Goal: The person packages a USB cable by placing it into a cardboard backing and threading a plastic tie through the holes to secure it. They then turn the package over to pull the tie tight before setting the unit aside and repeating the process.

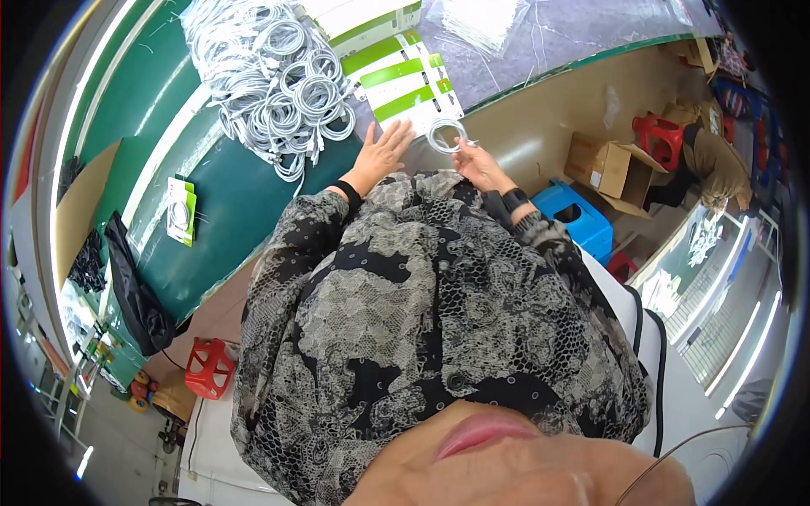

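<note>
Well off to the right of the right grip (481, 164), saw a shiny brown floor (544, 131) with an open cardboard box (601, 164), a blue stool (582, 228) and, farther out, another person (717, 162) bending over. To the left of the left grip (380, 158), made out a green worktop (228, 219) with a big heap of grey-white cables (278, 80) on it. Held a cable coil (431, 137) in the right grip, pinched at the near-right side of the ring — just beyond the hand, beside the lowest of the white-and-green packages (405, 74). Had the left grip empty and spread, palm down, near those same packages; could not tell touching from hovering there. Judged the coil light, springy and smooth-jacketed, so perhaps a little slippery, and hardly fragile except at its ends. Expected fanning-out if caught by a single strand — looked best to grasp across all the strands together, with both ends tucked into the same pinch.
</note>
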Demonstrator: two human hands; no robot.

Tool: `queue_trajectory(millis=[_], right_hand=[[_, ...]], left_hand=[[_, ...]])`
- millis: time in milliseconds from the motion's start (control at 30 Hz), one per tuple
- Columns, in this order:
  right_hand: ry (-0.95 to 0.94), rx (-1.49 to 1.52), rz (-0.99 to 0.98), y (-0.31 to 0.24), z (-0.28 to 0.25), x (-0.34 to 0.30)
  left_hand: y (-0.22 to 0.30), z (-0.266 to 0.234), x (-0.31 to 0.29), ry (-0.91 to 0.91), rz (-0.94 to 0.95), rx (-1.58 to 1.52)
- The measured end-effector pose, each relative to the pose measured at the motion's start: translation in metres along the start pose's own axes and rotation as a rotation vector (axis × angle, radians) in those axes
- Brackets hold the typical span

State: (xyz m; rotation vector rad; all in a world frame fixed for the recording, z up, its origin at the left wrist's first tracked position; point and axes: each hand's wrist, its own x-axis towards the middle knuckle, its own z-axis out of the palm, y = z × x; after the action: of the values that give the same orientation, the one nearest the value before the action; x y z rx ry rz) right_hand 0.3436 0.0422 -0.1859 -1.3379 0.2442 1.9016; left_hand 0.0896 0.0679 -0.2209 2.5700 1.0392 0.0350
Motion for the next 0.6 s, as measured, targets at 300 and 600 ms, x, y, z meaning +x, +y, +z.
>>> queue_trajectory(millis=[300,600], right_hand=[[0.082,-0.114,-0.189,0.000,0.001,0.042],[0.066,-0.090,-0.045,-0.011,0.015,0.064]], left_hand=[[0.007,-0.024,-0.016,0.131,-0.001,-0.372],[0.015,0.017,-0.033,-0.059,0.015,-0.649]])
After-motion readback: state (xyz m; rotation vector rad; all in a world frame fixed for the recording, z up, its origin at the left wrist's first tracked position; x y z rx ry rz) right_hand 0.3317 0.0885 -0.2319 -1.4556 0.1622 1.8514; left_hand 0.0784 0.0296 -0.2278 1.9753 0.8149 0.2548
